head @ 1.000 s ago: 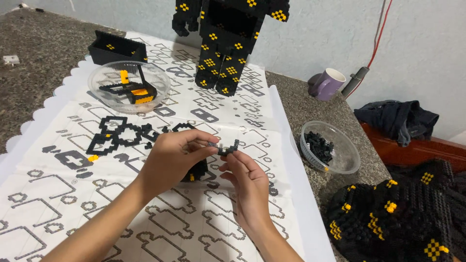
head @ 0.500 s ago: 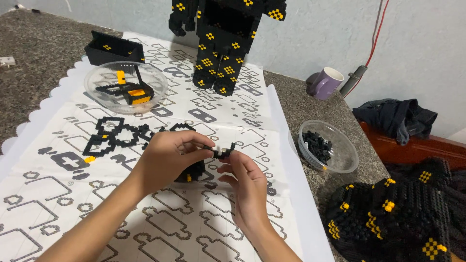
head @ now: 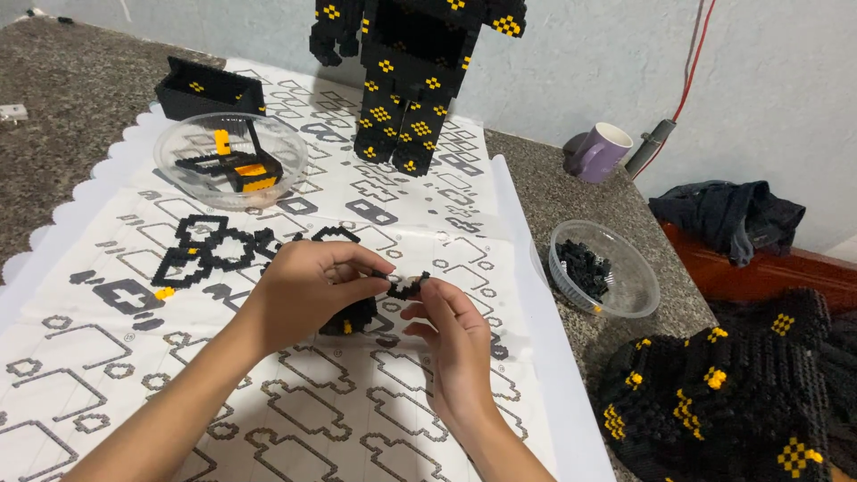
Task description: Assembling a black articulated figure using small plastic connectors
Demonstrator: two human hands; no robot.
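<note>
Both hands, left hand (head: pixel 303 290) and right hand (head: pixel 455 344), pinch one small black brick piece (head: pixel 406 286) in closed fingers above the instruction sheet (head: pixel 357 419), well inside its right edge; two clear bowls (head: pixel 616 299) flank it.

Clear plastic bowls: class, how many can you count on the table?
2. One clear bowl sits at the far left on the printed sheet, holding black-and-yellow pieces; the other bowl sits at the right, holding small black bricks.

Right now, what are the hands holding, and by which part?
A small black brick piece, pinched between both hands: left hand grips its left end, right hand its right end.
</note>
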